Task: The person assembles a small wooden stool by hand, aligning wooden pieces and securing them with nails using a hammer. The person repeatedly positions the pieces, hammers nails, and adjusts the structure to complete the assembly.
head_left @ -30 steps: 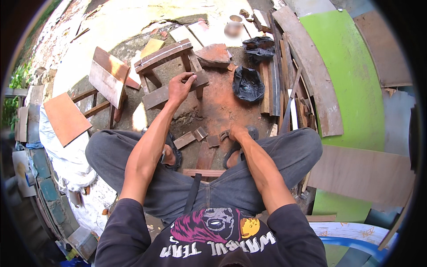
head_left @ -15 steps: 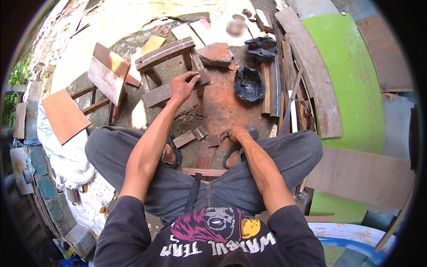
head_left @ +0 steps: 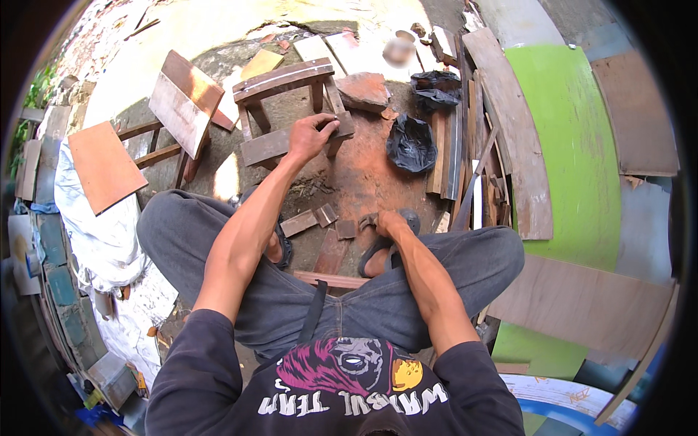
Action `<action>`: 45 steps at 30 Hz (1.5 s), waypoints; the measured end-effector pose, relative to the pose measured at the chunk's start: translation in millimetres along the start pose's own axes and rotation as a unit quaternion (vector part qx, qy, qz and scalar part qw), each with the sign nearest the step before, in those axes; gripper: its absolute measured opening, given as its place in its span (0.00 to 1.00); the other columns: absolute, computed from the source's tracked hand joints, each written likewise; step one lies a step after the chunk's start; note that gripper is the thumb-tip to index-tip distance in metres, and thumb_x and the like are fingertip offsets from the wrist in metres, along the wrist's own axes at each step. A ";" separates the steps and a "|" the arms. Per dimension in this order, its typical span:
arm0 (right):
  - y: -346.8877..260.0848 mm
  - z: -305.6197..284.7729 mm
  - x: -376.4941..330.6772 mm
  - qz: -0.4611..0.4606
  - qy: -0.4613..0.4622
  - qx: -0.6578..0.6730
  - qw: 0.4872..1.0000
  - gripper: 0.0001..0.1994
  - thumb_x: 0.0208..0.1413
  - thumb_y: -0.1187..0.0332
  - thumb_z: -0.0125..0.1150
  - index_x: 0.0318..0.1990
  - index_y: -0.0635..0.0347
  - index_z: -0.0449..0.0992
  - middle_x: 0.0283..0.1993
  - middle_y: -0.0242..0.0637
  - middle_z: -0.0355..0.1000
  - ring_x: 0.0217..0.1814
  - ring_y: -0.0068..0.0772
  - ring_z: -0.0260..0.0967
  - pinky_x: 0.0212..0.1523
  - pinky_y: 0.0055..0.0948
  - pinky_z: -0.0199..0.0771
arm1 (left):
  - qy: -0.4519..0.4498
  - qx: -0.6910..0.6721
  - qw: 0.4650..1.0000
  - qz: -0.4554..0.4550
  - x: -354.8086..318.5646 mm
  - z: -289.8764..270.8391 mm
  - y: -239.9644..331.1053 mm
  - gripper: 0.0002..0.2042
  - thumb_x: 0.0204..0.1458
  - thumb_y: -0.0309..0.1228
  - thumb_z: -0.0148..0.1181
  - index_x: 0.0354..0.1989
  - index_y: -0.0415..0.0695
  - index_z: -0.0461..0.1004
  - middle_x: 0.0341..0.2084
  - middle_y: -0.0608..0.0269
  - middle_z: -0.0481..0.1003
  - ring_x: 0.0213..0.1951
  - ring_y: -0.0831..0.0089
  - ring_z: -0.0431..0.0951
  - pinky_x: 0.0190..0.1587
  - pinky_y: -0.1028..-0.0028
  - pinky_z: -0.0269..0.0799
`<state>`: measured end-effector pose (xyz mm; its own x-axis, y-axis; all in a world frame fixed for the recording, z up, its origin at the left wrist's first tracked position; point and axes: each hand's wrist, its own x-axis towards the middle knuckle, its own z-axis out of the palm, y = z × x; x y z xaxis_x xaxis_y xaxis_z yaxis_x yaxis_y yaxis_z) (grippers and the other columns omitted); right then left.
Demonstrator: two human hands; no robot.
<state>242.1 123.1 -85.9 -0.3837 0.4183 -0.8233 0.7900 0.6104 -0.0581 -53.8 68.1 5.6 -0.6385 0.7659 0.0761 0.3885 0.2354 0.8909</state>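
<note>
The left hand, finger and thumb pinched together, rests on the near board of the wooden frame; anything pinched is too small to tell. Nearer the person than the frame, the right hand seemingly grips a hammer. Off-centre pressure could rock the frame.

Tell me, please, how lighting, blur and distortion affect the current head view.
In the head view, strong sun bleaches the ground at the top nearly white; in that view, a round patch is too blurred to identify; there too, fisheye distortion bows the green board, while the left hand and wooden frame look fairly clear in shade.
</note>
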 end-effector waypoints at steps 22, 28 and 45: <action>-45.7 -111.0 11.2 -0.218 0.484 0.239 0.813 0.16 0.56 0.66 0.53 0.50 0.62 0.73 0.43 0.55 0.74 0.49 0.58 0.71 0.51 0.47 0.71 | -0.015 0.040 0.999 -0.005 -1.7 -5.5 1.6 0.14 0.54 0.42 0.64 0.43 0.47 0.82 0.38 0.55 0.82 0.39 0.62 0.82 0.43 0.66 0.75; -102.3 -228.0 41.1 -0.280 0.314 0.198 0.885 0.19 0.60 0.58 0.52 0.46 0.65 0.79 0.49 0.54 0.76 0.53 0.57 0.72 0.57 0.44 0.69 | -0.042 0.043 0.998 0.005 0.5 -7.8 -0.8 0.14 0.55 0.41 0.63 0.44 0.46 0.82 0.38 0.54 0.82 0.40 0.61 0.82 0.44 0.67 0.74; -99.5 -239.2 95.1 -0.276 0.114 0.225 0.927 0.25 0.60 0.49 0.58 0.47 0.69 0.76 0.42 0.52 0.77 0.47 0.43 0.75 0.50 0.38 0.72 | -0.048 0.029 0.998 0.016 0.4 -8.8 -1.7 0.13 0.54 0.40 0.65 0.41 0.47 0.83 0.36 0.52 0.81 0.40 0.55 0.79 0.47 0.62 0.72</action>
<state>12.6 263.1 -23.3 -0.8398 0.2875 -0.4605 0.5429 0.4521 -0.7078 -60.6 62.7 8.1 -0.5594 0.8268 0.0584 0.4476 0.2420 0.8609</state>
